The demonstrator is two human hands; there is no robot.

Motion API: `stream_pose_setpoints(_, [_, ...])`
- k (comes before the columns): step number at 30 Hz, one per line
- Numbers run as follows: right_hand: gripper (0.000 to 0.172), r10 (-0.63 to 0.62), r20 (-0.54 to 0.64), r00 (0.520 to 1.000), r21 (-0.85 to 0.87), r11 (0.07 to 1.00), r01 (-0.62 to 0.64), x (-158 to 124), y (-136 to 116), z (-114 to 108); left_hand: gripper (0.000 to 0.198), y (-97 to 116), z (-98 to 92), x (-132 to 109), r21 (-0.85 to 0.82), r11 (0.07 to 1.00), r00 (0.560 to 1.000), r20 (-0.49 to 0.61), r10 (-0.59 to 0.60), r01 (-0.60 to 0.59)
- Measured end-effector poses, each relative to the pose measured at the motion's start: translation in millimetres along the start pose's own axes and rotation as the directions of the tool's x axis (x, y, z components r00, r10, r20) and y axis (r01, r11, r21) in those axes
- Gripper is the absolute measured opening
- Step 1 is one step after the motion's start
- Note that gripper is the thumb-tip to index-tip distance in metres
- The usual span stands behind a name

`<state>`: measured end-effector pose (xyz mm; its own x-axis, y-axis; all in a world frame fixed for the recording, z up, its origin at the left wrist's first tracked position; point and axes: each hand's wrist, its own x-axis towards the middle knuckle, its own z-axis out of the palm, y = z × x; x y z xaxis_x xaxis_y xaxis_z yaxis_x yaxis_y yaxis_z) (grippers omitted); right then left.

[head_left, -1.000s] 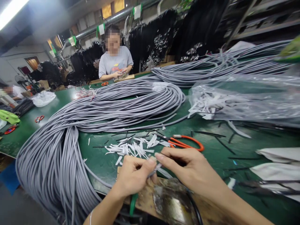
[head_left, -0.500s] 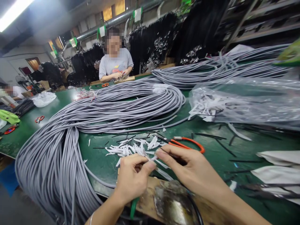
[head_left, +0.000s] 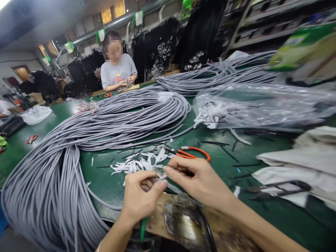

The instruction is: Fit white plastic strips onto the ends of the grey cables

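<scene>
My left hand (head_left: 143, 194) pinches the end of a grey cable (head_left: 106, 204) between thumb and forefinger. Close beside it, my right hand (head_left: 194, 175) has its fingers pressed together at the same cable end; whatever small piece they hold is hidden. Both hands are above the front edge of the green table, near a wooden board (head_left: 157, 218) with a dark metal piece on it. White strips (head_left: 136, 164) lie just beyond my fingertips. Orange-handled scissors (head_left: 194, 151) rest behind my right hand. A large bundle of grey cables (head_left: 70, 189) fills the left side.
A clear plastic bag (head_left: 252, 108) with white strips lies at the right, near white cloth (head_left: 278, 164) and dark snips (head_left: 278, 189). More grey cables (head_left: 189, 82) lie farther back. Across the table a person (head_left: 118, 71) works with both hands.
The view has turned to the right, so the scene sits farther left. My hands remain together at the cable end, with a slight shift of the fingers.
</scene>
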<state>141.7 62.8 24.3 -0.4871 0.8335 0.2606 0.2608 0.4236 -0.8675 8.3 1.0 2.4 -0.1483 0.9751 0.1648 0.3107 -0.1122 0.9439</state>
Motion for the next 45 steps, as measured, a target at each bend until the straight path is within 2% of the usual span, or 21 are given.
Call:
stream_pose_setpoints(2, [0.039,0.005,0.000,1.000,0.018,1.000,-0.005,1,1,0,0.017,0,-0.2,0,0.031,0.997,0.997,-0.019,0.074,-0.073])
stream_pose_setpoints(5, [0.046,0.020,-0.007,1.000,0.072,0.997,-0.020,2,1,-1,0.020,-1,-1.3,1,0.068,0.982,0.984,-0.031,0.176,-0.174])
stream_pose_setpoints(9, [0.050,0.004,0.056,0.998,0.079,0.997,-0.008,1,-1,1,0.029,-3,-1.9,1,0.062,0.986,0.981,-0.112,0.160,-0.153])
stream_pose_setpoints(12, [0.052,-0.005,0.131,0.991,0.083,0.997,-0.006,0,-1,4,0.032,-3,-1.9,1,0.085,0.978,0.964,-0.167,0.205,-0.193])
stream_pose_setpoints(14, [0.054,0.007,0.101,0.995,0.079,0.997,-0.015,0,-1,4,0.031,-2,-1.9,0,0.109,0.970,0.958,-0.169,0.233,-0.217])
stream_pose_setpoints(17, [0.055,0.022,-0.009,1.000,0.069,0.997,-0.021,2,-1,2,0.025,-1,-1.6,-1,0.143,0.961,0.956,-0.138,0.258,-0.238])
stream_pose_setpoints(19, [0.056,0.037,-0.018,0.999,0.080,0.996,-0.036,2,1,0,0.021,-1,-1.2,-2,0.155,0.954,0.953,-0.123,0.277,-0.257])
stream_pose_setpoints(22, [0.056,0.081,0.075,0.994,0.162,0.983,-0.092,2,7,0,0.017,-2,-0.4,-3,0.155,0.948,0.944,-0.142,0.298,-0.276])
stream_pose_setpoints(26, [0.058,0.155,0.234,0.960,0.319,0.920,-0.227,-1,20,6,0.014,-4,0.8,-3,0.154,0.956,0.925,-0.255,0.282,-0.249])
stream_pose_setpoints(29, [0.060,0.165,0.346,0.924,0.332,0.899,-0.285,-2,22,11,0.013,-6,1.2,-2,0.120,0.968,0.913,-0.323,0.250,-0.222])
stream_pose_setpoints(32, [0.060,0.127,0.399,0.908,0.317,0.910,-0.267,-2,17,12,0.013,-8,1.1,-1,0.046,0.981,0.923,-0.334,0.191,-0.187])
stream_pose_setpoints(35, [0.059,0.078,0.378,0.922,0.264,0.946,-0.188,-1,9,9,0.021,-9,0.2,1,-0.072,0.988,0.955,-0.273,0.114,-0.139])
stream_pose_setpoints(38, [0.057,0.041,0.286,0.957,0.162,0.983,-0.091,0,4,7,0.039,-9,-1.5,2,-0.167,0.982,0.979,-0.198,0.053,-0.087])
stream_pose_setpoints(42, [0.055,0.059,0.079,0.995,0.041,0.997,-0.062,1,8,8,0.047,-6,-4.1,0,-0.096,0.990,0.992,-0.090,0.091,-0.099])
stream_pose_setpoints(45, [0.053,0.052,0.009,0.999,0.015,0.999,-0.052,1,11,9,0.047,-3,-4.8,0,-0.039,0.996,0.996,-0.008,0.084,-0.084])
